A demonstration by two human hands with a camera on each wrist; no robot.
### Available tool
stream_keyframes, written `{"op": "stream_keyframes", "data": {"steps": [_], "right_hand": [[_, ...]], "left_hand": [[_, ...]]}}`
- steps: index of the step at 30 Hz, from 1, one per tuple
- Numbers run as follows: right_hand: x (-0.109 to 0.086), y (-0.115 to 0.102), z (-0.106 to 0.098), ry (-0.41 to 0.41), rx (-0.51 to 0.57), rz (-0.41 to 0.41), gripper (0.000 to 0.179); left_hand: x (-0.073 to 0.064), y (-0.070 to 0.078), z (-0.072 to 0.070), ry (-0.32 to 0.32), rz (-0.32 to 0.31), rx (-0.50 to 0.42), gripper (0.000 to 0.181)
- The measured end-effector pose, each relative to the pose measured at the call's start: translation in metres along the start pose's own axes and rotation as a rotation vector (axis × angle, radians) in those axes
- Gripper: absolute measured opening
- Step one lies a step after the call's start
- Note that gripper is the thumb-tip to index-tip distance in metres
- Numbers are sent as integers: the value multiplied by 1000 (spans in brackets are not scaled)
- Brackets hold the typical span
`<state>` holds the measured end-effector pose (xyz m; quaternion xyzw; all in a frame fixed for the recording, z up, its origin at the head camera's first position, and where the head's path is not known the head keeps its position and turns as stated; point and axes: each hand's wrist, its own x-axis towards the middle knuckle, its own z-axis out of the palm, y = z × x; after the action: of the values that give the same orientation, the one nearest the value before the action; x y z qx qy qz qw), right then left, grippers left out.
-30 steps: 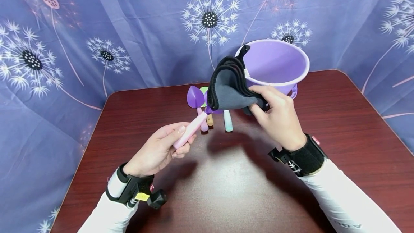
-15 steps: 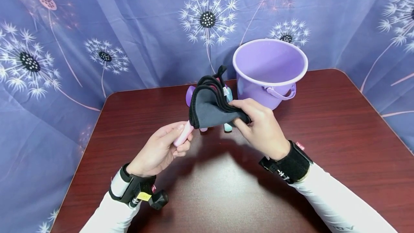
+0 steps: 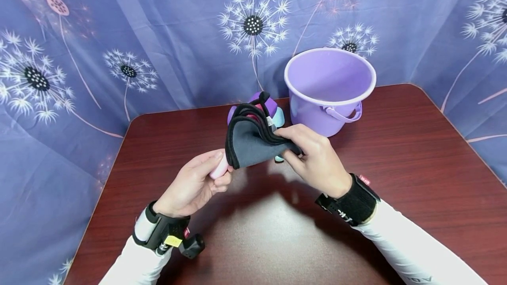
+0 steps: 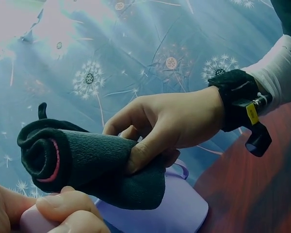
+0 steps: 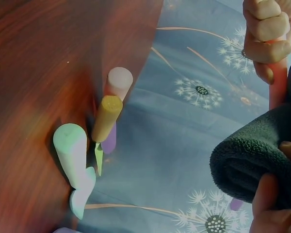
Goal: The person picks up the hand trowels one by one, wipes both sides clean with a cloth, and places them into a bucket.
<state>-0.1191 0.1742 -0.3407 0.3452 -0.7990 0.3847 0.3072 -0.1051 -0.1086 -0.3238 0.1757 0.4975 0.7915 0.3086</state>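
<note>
The left hand [image 3: 194, 181] grips a smooth, pale pink handle [image 3: 218, 169], its rounded butt showing and its far part hidden by a cloth [image 3: 251, 146]. The right hand [image 3: 317, 157] pinches the cloth between thumb and fingers, holding it above the table [image 3: 416, 166], between the 2 hands. The cloth is folded in curved layers: dark grey outer face, thick black edging, a pink-red strip within the folds, a small white label and 1 black loop at the top; its nap looks fleecy in the right wrist view. Beyond lie a pale aqua tool [image 5: 72, 150], a wooden handle [image 5: 107, 117] and a whitish handle [image 5: 120, 81]. Farther back, an upright lilac bucket [image 3: 313, 115] stands before a blue dandelion-print curtain [image 3: 178, 34].
</note>
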Motion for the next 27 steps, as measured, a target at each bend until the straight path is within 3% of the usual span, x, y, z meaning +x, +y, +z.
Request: {"op": "stream_keyframes", "data": {"steps": [11,27], "right_hand": [[1,7,-1,-11,-19,-44,41],[2,34,-13,94,-73,-13,39]], "left_hand": [[-2,5,0,-36,-17,-60,29],[-3,7,0,-91,-55,-48,36]]}}
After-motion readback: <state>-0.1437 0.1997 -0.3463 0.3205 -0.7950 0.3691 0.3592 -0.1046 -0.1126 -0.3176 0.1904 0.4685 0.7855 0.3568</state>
